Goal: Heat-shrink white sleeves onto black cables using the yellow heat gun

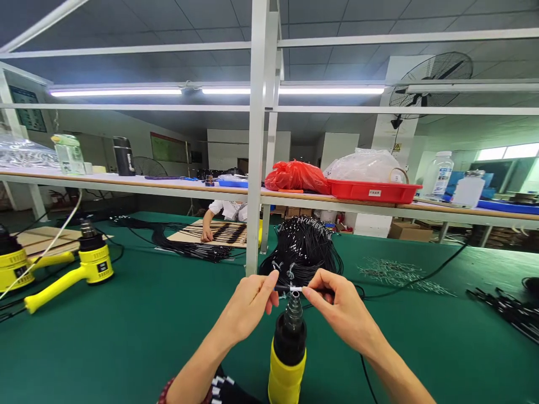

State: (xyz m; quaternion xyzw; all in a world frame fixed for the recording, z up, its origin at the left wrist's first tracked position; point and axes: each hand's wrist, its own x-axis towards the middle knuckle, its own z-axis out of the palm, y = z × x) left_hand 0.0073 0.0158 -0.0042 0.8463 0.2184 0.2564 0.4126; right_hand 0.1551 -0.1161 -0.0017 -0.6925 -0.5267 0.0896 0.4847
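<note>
Heat looks like the chief danger, since the white sleeve (296, 289) on the black cable (282, 288) sits between my hands, just above the mouth of the upright heat gun (288, 365). My left hand (252, 307) pinches the black cable between thumb and finger, close to the sleeve's left end; my right hand (340, 300) pinches at the sleeve's right end, its other fingers curled in. I can't tell whether the gun is blowing. If it is, my fingertips are near enough to the nozzle (293, 314) to be burned by a small dip of either wrist, and lingering over one spot could scorch the sleeve or soften the black covering beside it. Should my right pinch loosen or pull sideways, the sleeve could slip along the cable and end up in the wrong place. The gun stands between my forearms, so an elbow drawn inward might knock it over; the dark cord (366, 377) below my right forearm could snag in the same way. Just beyond my hands lies the heaped cable bundle (311, 244), and a tilted nozzle would send any hot air toward it.
</note>
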